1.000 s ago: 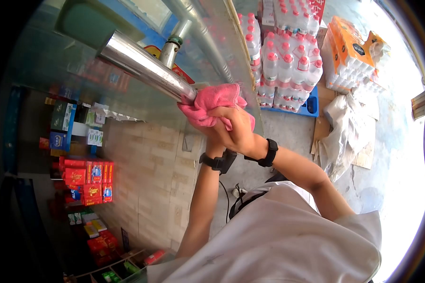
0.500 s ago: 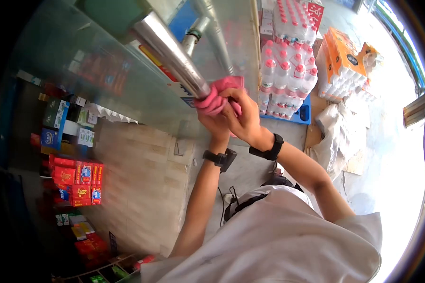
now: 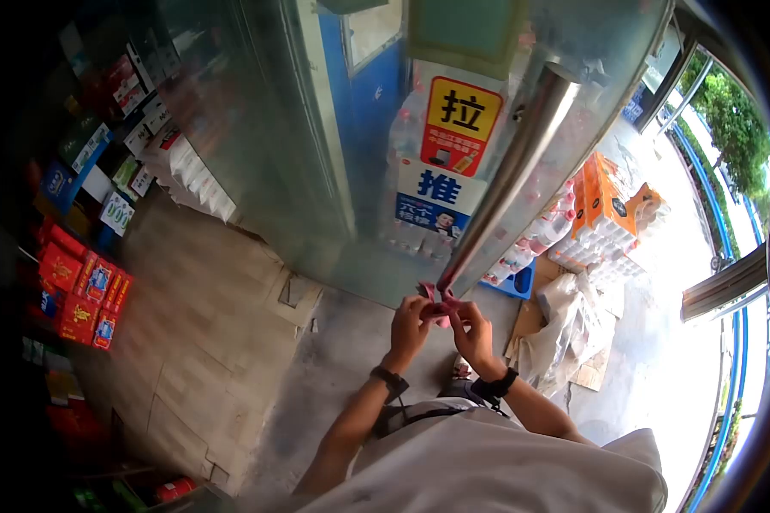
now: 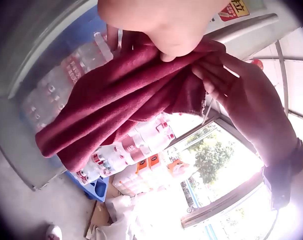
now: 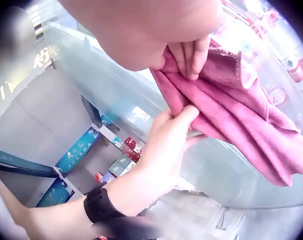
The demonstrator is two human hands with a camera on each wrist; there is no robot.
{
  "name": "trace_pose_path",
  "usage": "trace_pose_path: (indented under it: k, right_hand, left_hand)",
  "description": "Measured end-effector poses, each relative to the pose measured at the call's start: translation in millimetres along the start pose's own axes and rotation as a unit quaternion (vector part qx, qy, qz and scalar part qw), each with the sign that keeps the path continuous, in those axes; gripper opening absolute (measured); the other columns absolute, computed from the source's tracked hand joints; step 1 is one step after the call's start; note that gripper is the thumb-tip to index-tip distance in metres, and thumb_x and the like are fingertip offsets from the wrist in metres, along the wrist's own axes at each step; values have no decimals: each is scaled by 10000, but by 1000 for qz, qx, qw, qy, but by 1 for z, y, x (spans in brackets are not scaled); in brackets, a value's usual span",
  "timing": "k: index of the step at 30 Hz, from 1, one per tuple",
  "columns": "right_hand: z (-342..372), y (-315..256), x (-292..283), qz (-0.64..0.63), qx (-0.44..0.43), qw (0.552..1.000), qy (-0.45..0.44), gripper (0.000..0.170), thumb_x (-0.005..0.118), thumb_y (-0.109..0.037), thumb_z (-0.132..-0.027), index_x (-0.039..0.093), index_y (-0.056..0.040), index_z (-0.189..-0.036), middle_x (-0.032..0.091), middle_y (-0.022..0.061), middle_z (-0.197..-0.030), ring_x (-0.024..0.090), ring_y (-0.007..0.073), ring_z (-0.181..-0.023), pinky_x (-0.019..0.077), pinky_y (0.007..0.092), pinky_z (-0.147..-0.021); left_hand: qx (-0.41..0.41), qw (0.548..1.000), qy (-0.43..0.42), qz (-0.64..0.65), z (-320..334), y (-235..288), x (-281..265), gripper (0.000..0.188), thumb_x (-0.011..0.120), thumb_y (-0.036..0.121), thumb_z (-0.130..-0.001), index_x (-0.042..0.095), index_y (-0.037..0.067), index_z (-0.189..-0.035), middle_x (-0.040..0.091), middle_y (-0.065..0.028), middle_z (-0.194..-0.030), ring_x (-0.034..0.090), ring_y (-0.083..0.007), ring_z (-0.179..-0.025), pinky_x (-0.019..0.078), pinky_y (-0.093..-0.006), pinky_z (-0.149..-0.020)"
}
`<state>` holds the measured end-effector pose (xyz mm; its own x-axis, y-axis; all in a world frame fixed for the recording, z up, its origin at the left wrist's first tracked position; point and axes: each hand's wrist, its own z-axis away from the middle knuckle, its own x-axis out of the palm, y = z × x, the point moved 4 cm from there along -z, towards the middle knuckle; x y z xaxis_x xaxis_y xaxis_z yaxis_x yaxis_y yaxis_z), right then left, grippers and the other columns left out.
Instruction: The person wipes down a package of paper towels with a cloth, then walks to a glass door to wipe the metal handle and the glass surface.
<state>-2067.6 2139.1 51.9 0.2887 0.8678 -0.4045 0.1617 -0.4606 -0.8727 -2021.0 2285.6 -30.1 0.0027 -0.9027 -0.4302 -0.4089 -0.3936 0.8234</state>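
Observation:
A pink cloth is at the lower end of a metal door handle. My left hand pinches the cloth's left part, and my right hand pinches its right part. Seen from the left wrist, the cloth hangs in long folds, with the right hand gripping its edge. In the right wrist view the left hand holds the gathered cloth between thumb and fingers. Whether the cloth wraps the handle is hard to tell.
The glass door bears a red and yellow sticker. Beyond it are bottle packs on a blue pallet, orange packs and a plastic sheet. Red boxes sit on shelves at left.
Both hands and the cloth have moved down along the handle, closer to the body. The hands are now slightly apart, and the view has shifted, showing the door stickers and trees outside.

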Motion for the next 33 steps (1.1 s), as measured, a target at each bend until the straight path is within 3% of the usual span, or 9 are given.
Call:
trace_pose_path:
  k: [4, 9, 11, 14, 19, 23, 27, 29, 33]
  right_hand:
    - [20, -8, 49, 32, 47, 997, -60, 146, 647, -103, -927, 644, -44, -1060, 728, 133, -883, 721, 270, -771, 559, 352, -706]
    - [58, -1, 85, 80, 110, 977, -162, 181, 648, -129, -918, 645, -59, -1085, 737, 123, -899, 730, 272, -790, 574, 359, -701]
    - [57, -8, 93, 120, 76, 974, -175, 183, 658, -128, -898, 645, -57, -1067, 725, 132, -904, 723, 288, -764, 575, 368, -697]
    - [44, -26, 110, 118, -2, 975, -186, 179, 676, -102, -872, 644, -48, -1039, 715, 146, -920, 710, 299, -780, 573, 369, -697]
    - [-8, -55, 135, 97, -92, 981, -142, 206, 731, -28, -812, 637, -24, -996, 692, 141, -881, 683, 295, -779, 545, 357, -682]
    - [-78, -91, 144, 37, -123, 991, -39, 206, 709, 27, -797, 630, -36, -977, 692, 142, -908, 675, 343, -820, 530, 387, -722]
    - [-128, -116, 150, 46, -181, 982, 2, 259, 698, 54, -790, 614, -36, -1018, 689, 133, -925, 674, 334, -831, 525, 371, -756]
    - [-146, -130, 145, -17, -228, 970, 79, 174, 662, 69, -839, 609, -9, -985, 666, 141, -941, 652, 266, -821, 504, 354, -765]
    - [-177, -171, 137, -108, -345, 925, 117, 424, 608, 96, -870, 451, 4, -1253, 598, 203, -1161, 607, 289, -1031, 452, 389, -951]
  left_hand:
    - [15, 996, 11, -83, 27, -42, -56, 259, 754, 123, -773, 656, 80, -1010, 609, -124, -1083, 610, -332, -988, 494, -436, -820]
    - [-85, 995, -14, -49, 114, -95, -106, 290, 802, 158, -743, 613, 74, -946, 634, -117, -899, 596, -347, -868, 460, -450, -774]
    - [-126, 989, 4, -71, 145, -120, -119, 308, 800, 179, -765, 625, 80, -999, 644, -128, -919, 602, -359, -851, 465, -444, -784]
    - [-53, 997, -3, -51, 156, -139, -132, 270, 770, 126, -809, 677, 36, -1046, 699, -180, -896, 677, -382, -836, 534, -430, -740]
    - [-239, 966, -83, 53, 110, -138, -155, 266, 756, 196, -849, 687, 33, -1048, 714, -187, -933, 711, -344, -891, 546, -405, -741]
    - [-239, 968, -52, 59, 17, -105, -209, 246, 772, 190, -836, 646, 7, -939, 651, -140, -753, 612, -226, -662, 491, -353, -642]
    - [-200, 970, -7, 140, -81, -67, -263, 198, 751, 64, -806, 559, 15, -808, 523, -30, -633, 453, -89, -620, 400, -284, -574]
    - [-197, 977, 10, 84, -117, -53, -283, 200, 727, 44, -808, 532, 16, -776, 485, -24, -606, 428, -79, -603, 377, -273, -560]
    - [-215, 942, 72, 249, -185, -4, -294, 177, 624, 41, -896, 494, 31, -777, 452, 43, -643, 390, -27, -632, 321, -212, -555]
